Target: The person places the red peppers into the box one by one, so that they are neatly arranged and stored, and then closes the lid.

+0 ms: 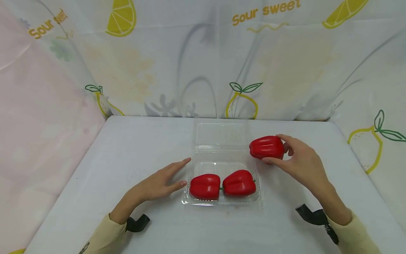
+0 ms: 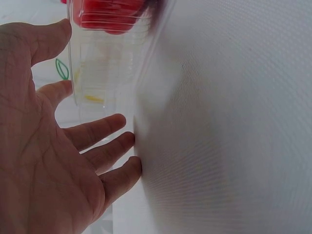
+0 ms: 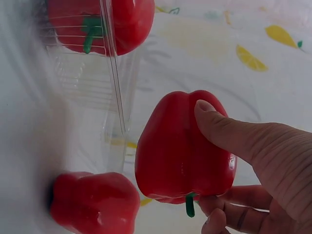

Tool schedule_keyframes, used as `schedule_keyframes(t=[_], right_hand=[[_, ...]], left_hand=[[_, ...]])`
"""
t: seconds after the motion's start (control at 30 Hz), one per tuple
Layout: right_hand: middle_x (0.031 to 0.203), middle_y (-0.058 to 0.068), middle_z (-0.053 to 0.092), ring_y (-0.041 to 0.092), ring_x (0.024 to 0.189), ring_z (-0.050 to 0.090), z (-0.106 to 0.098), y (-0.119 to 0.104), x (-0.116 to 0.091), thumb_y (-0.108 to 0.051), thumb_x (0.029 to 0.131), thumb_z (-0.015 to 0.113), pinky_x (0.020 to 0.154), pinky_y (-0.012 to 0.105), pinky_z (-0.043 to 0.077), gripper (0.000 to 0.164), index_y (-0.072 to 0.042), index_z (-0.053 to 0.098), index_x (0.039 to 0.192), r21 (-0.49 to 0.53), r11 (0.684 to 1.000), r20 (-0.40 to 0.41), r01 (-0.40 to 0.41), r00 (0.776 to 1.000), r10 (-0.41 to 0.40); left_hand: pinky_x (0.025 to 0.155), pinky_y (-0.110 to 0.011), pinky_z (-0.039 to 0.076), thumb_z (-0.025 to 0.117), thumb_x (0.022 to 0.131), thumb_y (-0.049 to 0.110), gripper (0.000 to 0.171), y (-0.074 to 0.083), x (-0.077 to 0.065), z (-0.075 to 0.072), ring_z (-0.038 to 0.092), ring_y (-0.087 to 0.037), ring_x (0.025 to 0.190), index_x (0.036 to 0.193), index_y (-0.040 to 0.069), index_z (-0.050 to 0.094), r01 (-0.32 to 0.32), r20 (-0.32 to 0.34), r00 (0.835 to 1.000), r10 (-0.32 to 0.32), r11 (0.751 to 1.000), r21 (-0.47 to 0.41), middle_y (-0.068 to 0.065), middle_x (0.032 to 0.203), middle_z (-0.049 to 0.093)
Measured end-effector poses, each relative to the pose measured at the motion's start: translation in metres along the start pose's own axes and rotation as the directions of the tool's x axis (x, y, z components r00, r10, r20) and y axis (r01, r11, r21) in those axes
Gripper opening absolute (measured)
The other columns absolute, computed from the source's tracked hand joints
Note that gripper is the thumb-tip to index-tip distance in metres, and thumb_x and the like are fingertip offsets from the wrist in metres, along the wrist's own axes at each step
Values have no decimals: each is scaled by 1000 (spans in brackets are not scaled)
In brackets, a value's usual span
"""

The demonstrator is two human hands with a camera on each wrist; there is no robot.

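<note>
Right of the box (image 1: 221, 157), the right hand (image 1: 302, 164) pinches a pepper (image 1: 265, 147), long axis sideways, stem (image 3: 190, 205) pointing away; the left hand (image 1: 158, 183) spreads empty.

Soft light leaves faint shadows on the table (image 1: 146, 144) and glints on peppers (image 1: 204, 187).

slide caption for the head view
Right hand holds a red pepper beside an open clear box with two peppers inside, left hand nearby.
</note>
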State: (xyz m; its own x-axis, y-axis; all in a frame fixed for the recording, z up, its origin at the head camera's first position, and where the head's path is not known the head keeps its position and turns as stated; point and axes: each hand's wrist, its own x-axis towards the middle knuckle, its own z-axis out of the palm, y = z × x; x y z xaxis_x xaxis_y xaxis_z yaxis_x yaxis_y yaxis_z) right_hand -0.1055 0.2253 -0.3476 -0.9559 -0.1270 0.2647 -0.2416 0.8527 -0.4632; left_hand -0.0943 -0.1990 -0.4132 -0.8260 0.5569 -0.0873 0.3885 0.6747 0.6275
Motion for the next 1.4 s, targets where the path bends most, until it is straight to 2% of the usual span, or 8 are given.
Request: schedule_keyframes(t=[0.17, 0.43, 0.67, 0.9, 1.07, 1.4], right_hand=[[101, 8, 65, 25, 85, 57, 5, -7, 1, -42, 76, 84, 64, 39, 50, 71, -6, 58, 132, 24, 999, 8, 29, 1000, -29], [111, 11, 66, 27, 89, 61, 10, -21, 5, -41, 78, 84, 71, 46, 55, 71, -6, 56, 134, 61, 998, 59, 17, 998, -21], [105, 7, 65, 25, 89, 60, 18, -29, 8, -44, 76, 83, 69, 43, 55, 71, -9, 57, 132, 60, 998, 102, 15, 995, -21], [89, 3, 62, 21, 79, 57, 26, -38, 13, -41, 73, 87, 61, 33, 51, 72, -9, 58, 130, 33, 997, 120, 71, 990, -74], [90, 2, 62, 22, 81, 57, 30, -49, 15, -41, 71, 88, 61, 33, 53, 74, -8, 58, 130, 32, 997, 143, 74, 987, -78], [94, 2, 63, 21, 83, 58, 39, -70, 19, -40, 70, 88, 61, 33, 54, 79, -9, 55, 135, 31, 999, 229, 31, 973, -37]], left_hand=[[106, -54, 38, 54, 94, 59, 73, 0, 0, 0, 35, -20, 140, 157, 38, 23, 4, -2, 1000, -4, 1000, 1, 6, 154, 36], [107, -53, 38, 54, 94, 59, 73, -1, 0, 0, 35, -20, 140, 157, 38, 23, 6, 3, 1000, -6, 1000, 3, 6, 153, 36], [107, -53, 37, 54, 94, 60, 74, -2, 1, 1, 35, -19, 140, 157, 37, 24, 3, 1, 1000, -3, 1000, -5, 7, 153, 36], [107, -53, 38, 54, 93, 61, 74, -2, 1, 1, 36, -20, 140, 157, 37, 24, 14, 5, 1000, -14, 1000, 2, 5, 153, 37], [106, -53, 38, 54, 93, 60, 74, -2, 2, 1, 36, -20, 140, 157, 38, 23, 9, 3, 1000, -9, 1000, 3, 5, 153, 37], [105, -54, 40, 54, 93, 60, 74, -2, 2, 0, 37, -21, 139, 156, 38, 24, 21, 9, 1000, -21, 1000, 0, 3, 152, 38]])
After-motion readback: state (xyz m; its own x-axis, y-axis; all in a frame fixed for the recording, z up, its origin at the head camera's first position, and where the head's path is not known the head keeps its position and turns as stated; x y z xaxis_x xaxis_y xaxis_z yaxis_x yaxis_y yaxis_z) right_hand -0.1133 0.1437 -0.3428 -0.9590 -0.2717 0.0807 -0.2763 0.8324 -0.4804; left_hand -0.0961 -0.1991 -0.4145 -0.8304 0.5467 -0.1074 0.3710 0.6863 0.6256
